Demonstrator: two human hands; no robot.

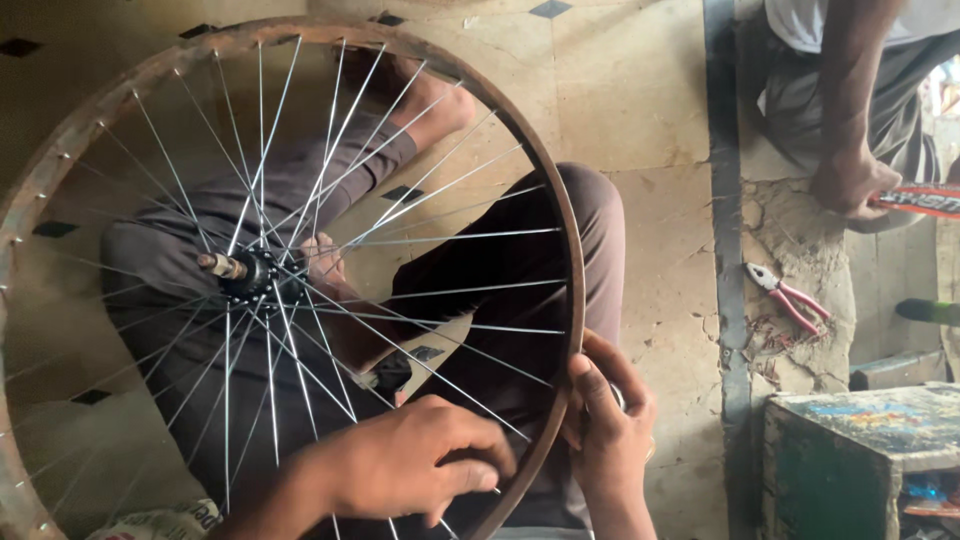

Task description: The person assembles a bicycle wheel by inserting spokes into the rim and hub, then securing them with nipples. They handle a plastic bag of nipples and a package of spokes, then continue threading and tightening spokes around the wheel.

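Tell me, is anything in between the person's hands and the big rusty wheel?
Nothing visible is. The right hand already grips the outside of the rusty rim, and the left hand rests inside it among the thin spokes. The red-handled pliers lie off to the side.

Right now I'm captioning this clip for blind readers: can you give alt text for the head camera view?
A rusty, tyreless bicycle wheel rim with silver spokes stands over the seated person's lap; their left hand pinches a spoke near the rim while the right hand grips its lower edge. Red-handled pliers lie on the floor beside another person's hand.
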